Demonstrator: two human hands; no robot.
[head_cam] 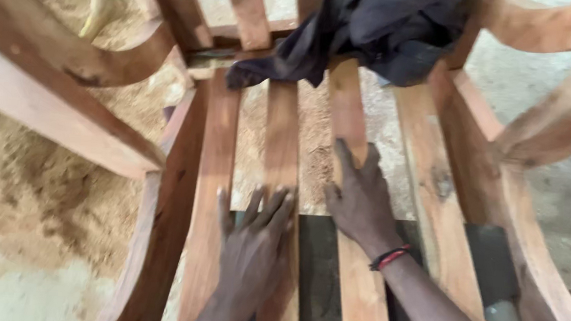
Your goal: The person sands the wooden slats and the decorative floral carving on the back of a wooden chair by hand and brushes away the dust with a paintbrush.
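Note:
A reddish-brown wooden chair frame point(182, 173) fills the view, its seat made of several lengthwise slats. My left hand point(251, 246) lies flat with fingers spread on one slat point(282, 140) left of centre. My right hand point(360, 200), with a red and black band at the wrist, rests flat on the neighbouring slat point(347, 111), fingers pointing away from me. Neither hand holds anything. A dark cloth point(377, 25) is draped over the far end of the seat, hiding the slat ends there.
Curved armrests point(70, 55) rise on the left and on the right point(560, 121). Sawdust point(32, 181) covers the floor to the left and shows between the slats. A dark board point(321, 272) lies under the near slats.

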